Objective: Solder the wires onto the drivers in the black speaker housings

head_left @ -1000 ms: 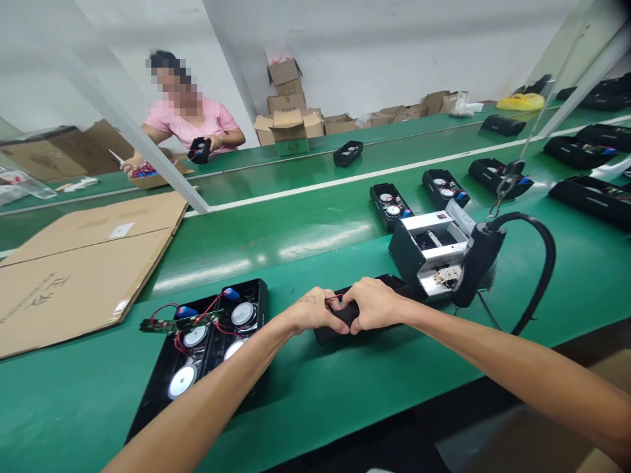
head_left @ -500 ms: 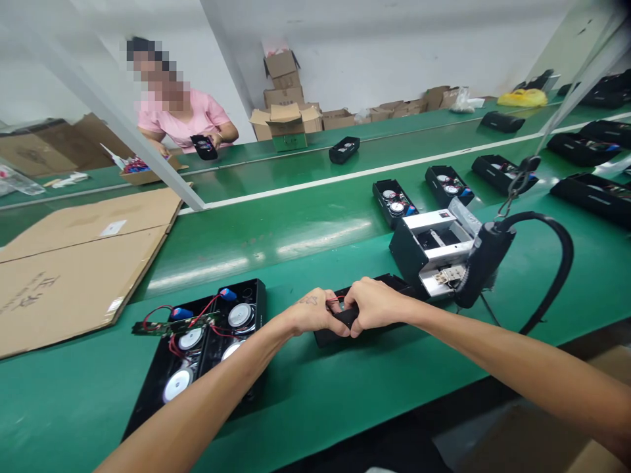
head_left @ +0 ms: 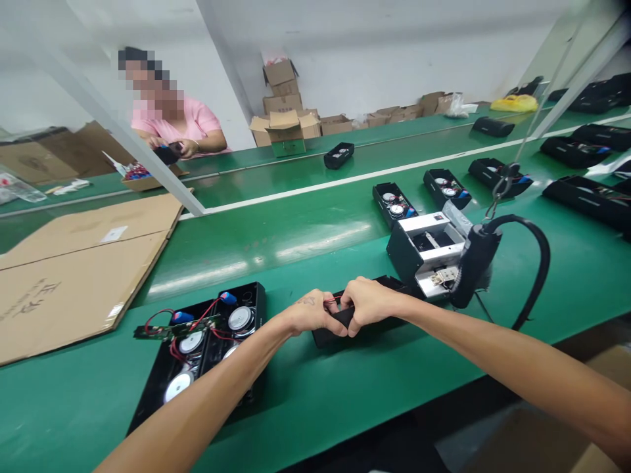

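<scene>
My left hand [head_left: 315, 312] and my right hand [head_left: 367, 302] meet over a black speaker housing [head_left: 323, 337] on the green bench. Between their fingertips both pinch a small black piece [head_left: 344, 316]; red wires show just behind it. My hands cover much of the housing's inside. To the left lie two open black housings [head_left: 256, 295] side by side, with round silver speakers [head_left: 240, 318], blue capped parts and a green circuit board [head_left: 197, 326] resting across them.
A black and silver machine [head_left: 407, 249] and a hanging black electric tool [head_left: 476, 263] stand right of my hands. Flat cardboard [head_left: 83, 276] lies left. More housings [head_left: 394, 202] sit on the belt. Across it, a person [head_left: 180, 125] in pink handles a black part.
My hands keep almost the same grip and place on the black piece. The person opposite has lowered the black part and brought both hands to it. The view has shifted slightly.
</scene>
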The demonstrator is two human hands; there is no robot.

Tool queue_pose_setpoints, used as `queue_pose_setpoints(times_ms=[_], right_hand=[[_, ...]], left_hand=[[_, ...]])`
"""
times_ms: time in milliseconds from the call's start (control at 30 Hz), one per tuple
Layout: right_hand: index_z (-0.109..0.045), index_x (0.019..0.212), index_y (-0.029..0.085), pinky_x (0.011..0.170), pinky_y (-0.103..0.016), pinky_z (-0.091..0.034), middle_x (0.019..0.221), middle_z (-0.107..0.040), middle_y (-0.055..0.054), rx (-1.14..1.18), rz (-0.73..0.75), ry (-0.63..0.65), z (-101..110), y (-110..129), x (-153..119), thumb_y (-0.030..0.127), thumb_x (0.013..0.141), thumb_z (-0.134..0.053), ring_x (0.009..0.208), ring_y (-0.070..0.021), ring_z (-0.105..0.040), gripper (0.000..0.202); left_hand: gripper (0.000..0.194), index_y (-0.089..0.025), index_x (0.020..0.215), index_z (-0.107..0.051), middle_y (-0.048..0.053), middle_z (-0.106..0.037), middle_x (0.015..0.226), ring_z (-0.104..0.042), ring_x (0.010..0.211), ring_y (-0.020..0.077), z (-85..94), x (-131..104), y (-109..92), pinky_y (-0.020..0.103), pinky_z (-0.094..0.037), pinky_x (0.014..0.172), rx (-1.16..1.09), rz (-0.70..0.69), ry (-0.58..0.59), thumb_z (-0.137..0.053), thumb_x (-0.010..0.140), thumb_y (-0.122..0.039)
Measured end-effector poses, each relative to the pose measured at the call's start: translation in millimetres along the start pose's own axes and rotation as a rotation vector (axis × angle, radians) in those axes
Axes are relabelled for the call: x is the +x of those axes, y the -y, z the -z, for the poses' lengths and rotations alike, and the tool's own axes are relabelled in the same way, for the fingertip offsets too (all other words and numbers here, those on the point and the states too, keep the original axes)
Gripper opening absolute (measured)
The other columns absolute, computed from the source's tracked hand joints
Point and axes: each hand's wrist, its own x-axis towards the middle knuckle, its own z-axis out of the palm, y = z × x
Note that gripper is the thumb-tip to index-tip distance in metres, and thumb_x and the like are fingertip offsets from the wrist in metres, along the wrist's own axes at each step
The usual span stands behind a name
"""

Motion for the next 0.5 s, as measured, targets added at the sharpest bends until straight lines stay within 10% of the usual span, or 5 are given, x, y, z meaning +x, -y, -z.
queue_pose_setpoints(times_ms=[500], right_hand=[[-0.076,0.074,0.024,0.052,-0.029,-0.031,0.067,-0.065,0.002,-0.081,-0.072,-0.039,-5,11,-6,0.052,0.056,-0.095,0.067,-0.0188,-0.061,0.038]], left_hand=[[0.046,-0.021,0.067,-0.059,-0.007,-0.054,0.069,-0.044,0.068,0.013,-3.4,-5,-4,0.029,-0.029,0.062,-0.006,0.001,-0.007,-0.095,0.045,-0.039]])
